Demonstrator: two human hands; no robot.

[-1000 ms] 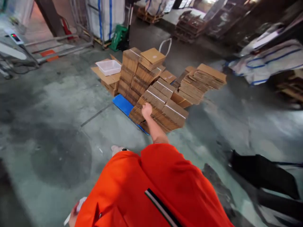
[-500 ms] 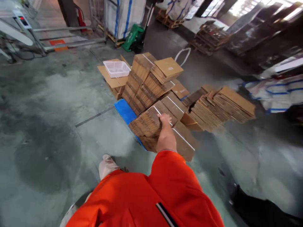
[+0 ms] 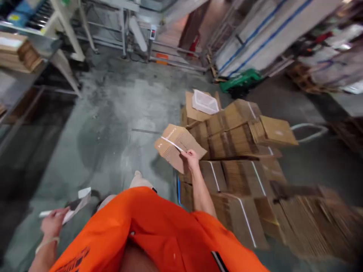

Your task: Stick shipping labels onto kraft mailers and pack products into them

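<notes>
Strapped brown cardboard hangs from my right hand, whose fingers are closed round its white strap. It is tilted, over the floor beside the stacked cardboard bundles. At the lower left, my left hand is closed on a white strip, which trails to the right above the floor. More strapped bundles lie to the right of my right forearm. A blue edge shows beneath the stack.
A white plastic basket sits on an open carton behind the stack. A metal table with cardboard stands at the left. A green machine part and large white bags are farther back. Loose cardboard lies at the right.
The view has swung left. My right hand has lifted a strapped cardboard bundle off the stack and carried it left. My left hand with the white strip has come into view.
</notes>
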